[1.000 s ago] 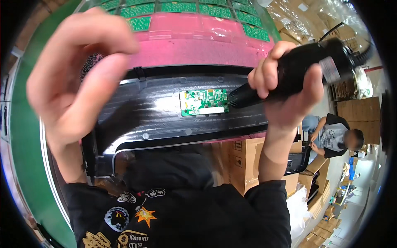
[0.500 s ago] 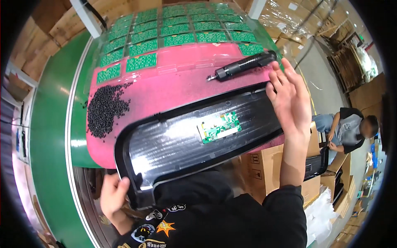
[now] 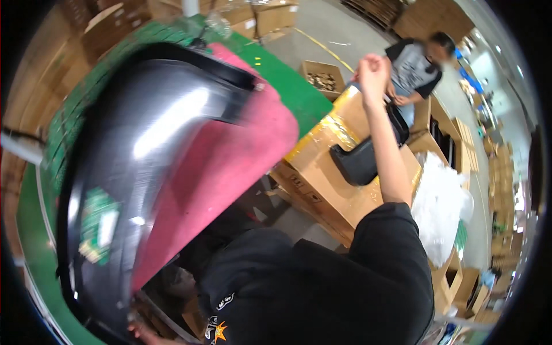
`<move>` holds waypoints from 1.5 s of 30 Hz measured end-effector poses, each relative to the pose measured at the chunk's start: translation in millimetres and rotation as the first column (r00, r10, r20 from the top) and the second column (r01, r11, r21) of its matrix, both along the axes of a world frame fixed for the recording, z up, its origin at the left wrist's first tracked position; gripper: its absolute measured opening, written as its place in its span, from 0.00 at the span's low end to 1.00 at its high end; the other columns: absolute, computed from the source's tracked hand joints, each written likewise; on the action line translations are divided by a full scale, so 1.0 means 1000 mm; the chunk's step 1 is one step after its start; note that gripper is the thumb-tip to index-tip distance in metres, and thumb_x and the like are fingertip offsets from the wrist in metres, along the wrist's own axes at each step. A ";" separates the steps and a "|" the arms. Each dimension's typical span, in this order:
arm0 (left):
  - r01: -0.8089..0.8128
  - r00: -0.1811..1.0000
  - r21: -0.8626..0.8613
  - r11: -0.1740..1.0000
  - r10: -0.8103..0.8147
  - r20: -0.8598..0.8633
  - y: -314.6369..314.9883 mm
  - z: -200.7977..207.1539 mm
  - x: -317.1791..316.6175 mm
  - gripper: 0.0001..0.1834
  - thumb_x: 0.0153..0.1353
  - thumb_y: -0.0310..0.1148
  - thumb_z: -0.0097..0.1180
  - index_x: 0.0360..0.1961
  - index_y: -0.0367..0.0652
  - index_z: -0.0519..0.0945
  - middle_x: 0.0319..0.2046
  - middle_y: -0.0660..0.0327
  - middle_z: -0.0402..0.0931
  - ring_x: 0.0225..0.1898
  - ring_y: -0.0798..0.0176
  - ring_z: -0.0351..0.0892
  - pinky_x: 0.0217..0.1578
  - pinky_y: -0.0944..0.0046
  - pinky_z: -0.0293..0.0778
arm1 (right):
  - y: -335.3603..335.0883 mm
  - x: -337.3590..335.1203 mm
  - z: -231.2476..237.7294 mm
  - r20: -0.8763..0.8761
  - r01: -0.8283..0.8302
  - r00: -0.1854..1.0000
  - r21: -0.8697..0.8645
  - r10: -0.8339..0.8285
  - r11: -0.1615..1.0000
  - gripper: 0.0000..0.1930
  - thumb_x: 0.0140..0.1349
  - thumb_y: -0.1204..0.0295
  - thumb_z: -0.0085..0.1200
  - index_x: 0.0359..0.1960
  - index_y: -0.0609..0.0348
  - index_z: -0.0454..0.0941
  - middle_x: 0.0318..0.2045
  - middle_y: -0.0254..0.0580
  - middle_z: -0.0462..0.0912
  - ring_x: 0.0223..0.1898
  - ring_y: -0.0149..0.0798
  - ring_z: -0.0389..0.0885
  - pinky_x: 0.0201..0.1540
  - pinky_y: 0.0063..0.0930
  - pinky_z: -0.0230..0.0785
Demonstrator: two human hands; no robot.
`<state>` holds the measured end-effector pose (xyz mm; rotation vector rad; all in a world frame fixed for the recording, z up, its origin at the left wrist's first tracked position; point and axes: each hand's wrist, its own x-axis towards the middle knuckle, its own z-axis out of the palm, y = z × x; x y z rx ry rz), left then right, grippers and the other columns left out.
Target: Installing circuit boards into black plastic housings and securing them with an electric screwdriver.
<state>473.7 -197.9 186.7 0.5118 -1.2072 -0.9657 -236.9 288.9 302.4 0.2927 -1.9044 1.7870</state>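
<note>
A long black plastic housing [image 3: 115,138] fills the left side, slanting across the bench and smeared by motion. A green circuit board [image 3: 99,227] lies inside it, near its lower end. My left hand [image 3: 144,333] grips the housing's near end at the bottom edge of the view; most of its fingers are hidden. My right hand [image 3: 374,75] is raised well away on the right, with its fingers curled in and nothing visible in them. Below that hand, another black plastic part [image 3: 359,161] rests on a cardboard box [image 3: 322,184], partly behind my forearm.
The pink mat [image 3: 201,190] covers part of the green bench [image 3: 282,80]. A person [image 3: 422,63] sits beyond the box, hands near the black parts. A small box of brownish pieces [image 3: 322,79], white plastic wrap [image 3: 437,207] and more cartons [image 3: 454,144] stand on the right.
My view has turned right. The housing has swung to the left, steeply slanted, with the board still inside. My right hand has left it and reached right, its fingers curling from open.
</note>
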 end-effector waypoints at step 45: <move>0.536 0.784 0.174 0.826 -0.563 0.262 0.048 0.109 -0.231 0.11 0.59 0.18 0.42 0.33 0.45 0.55 0.39 0.58 0.63 0.33 0.71 0.56 0.38 0.71 0.61 | 0.061 0.161 -0.028 -0.047 0.000 0.996 0.855 0.078 0.519 0.11 0.69 0.73 0.46 0.47 0.70 0.65 0.36 0.45 0.68 0.37 0.37 0.66 0.43 0.26 0.63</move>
